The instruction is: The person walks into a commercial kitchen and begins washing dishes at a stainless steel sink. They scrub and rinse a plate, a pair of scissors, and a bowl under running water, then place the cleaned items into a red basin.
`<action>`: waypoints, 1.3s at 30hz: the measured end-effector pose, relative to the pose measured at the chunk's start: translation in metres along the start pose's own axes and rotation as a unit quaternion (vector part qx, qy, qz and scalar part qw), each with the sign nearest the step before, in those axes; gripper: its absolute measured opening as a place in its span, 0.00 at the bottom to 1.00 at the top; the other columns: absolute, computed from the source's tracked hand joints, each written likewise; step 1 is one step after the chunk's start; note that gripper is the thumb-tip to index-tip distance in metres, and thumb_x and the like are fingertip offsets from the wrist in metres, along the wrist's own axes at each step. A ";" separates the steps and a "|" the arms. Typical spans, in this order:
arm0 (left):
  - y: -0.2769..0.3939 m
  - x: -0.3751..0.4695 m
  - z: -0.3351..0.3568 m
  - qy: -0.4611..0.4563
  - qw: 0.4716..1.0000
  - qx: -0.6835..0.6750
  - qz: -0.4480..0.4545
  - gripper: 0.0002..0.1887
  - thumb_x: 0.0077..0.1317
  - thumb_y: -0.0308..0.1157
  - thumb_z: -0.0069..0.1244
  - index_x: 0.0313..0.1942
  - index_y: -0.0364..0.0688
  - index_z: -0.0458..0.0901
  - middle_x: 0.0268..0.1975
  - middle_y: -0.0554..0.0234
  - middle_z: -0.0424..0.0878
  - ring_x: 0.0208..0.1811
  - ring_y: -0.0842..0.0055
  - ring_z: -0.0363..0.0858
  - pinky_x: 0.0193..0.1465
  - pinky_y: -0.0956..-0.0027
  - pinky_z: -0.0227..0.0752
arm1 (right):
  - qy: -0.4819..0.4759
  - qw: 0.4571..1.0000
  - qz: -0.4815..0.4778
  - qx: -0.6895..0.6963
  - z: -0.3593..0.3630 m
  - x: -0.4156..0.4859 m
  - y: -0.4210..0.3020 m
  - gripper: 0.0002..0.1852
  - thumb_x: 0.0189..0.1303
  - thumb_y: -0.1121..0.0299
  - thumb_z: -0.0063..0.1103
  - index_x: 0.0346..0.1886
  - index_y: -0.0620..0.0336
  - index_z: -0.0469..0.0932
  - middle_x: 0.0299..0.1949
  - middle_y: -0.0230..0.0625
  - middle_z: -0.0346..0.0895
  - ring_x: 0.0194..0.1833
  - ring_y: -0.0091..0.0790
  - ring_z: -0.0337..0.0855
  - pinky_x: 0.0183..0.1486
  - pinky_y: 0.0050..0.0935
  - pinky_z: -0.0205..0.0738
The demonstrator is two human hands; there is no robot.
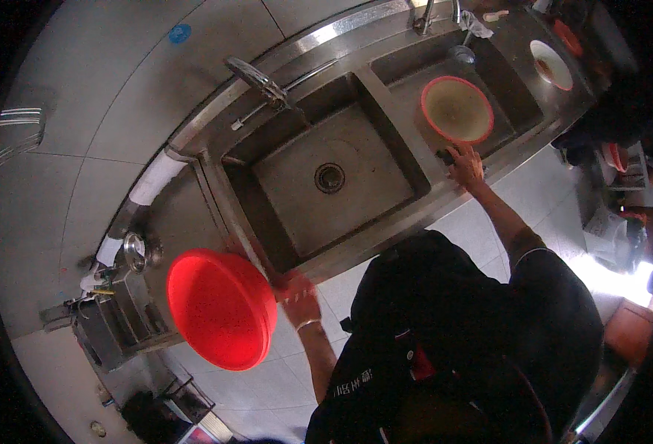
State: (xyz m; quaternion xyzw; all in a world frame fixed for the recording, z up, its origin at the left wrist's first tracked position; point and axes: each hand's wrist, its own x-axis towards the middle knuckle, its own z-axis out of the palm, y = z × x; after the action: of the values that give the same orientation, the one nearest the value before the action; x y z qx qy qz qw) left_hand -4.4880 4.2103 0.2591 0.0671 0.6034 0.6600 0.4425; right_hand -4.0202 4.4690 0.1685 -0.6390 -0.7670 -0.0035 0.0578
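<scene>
My left hand (300,302) is blurred beside a bright red plastic basin (215,311), with its fingers at the basin's right side. Whether it grips the basin cannot be made out. The basin's open mouth faces up, and it overhangs the counter's front edge at the left. My right hand (467,168) is at the front of the right-hand sink (509,114), its fingers bent next to a small dark object (446,156) of unclear kind. Just beyond those fingers, a red-rimmed bowl or basin (457,110) stands in that sink, apparently holding cloudy liquid.
The left steel sink (337,150) has a round drain (330,178); a faucet (262,83) reaches over its back corner. A ladle (462,54) rests in the right sink. Farther right lies a white bowl (551,65). A metal container (135,252) stands far left.
</scene>
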 end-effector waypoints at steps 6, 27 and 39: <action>-0.079 0.109 0.093 -0.078 0.981 -0.091 -0.153 0.13 0.69 0.42 0.50 0.42 0.40 0.79 0.40 0.58 0.83 0.40 0.68 0.81 0.42 0.62 0.77 | 0.026 0.998 0.062 -0.007 -0.005 -0.007 -0.014 0.31 0.42 0.68 0.64 0.56 0.46 0.72 0.58 0.33 0.69 0.60 0.39 0.68 0.56 0.43 0.65; -0.015 0.427 0.332 -0.450 0.861 0.034 -0.235 0.25 0.71 0.56 0.39 0.41 0.40 0.76 0.35 0.66 0.80 0.35 0.74 0.76 0.31 0.67 0.69 | -0.005 0.997 0.068 0.031 -0.007 -0.007 -0.006 0.25 0.48 0.59 0.62 0.54 0.46 0.74 0.58 0.31 0.70 0.62 0.37 0.66 0.61 0.45 0.60; -0.006 0.385 0.267 -0.305 0.731 0.598 0.120 0.26 0.70 0.53 0.40 0.58 0.45 0.71 0.59 0.56 0.75 0.57 0.67 0.74 0.56 0.55 0.67 | -0.015 0.996 0.030 0.080 -0.016 -0.007 -0.002 0.22 0.50 0.60 0.60 0.51 0.48 0.73 0.54 0.32 0.72 0.59 0.36 0.68 0.57 0.42 0.64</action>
State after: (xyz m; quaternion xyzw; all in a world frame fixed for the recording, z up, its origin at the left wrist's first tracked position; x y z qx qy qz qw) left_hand -4.5497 4.6629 0.1529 0.5876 0.6930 0.1545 0.3882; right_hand -4.0196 4.4603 0.1838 -0.6553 -0.7459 0.0690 0.0970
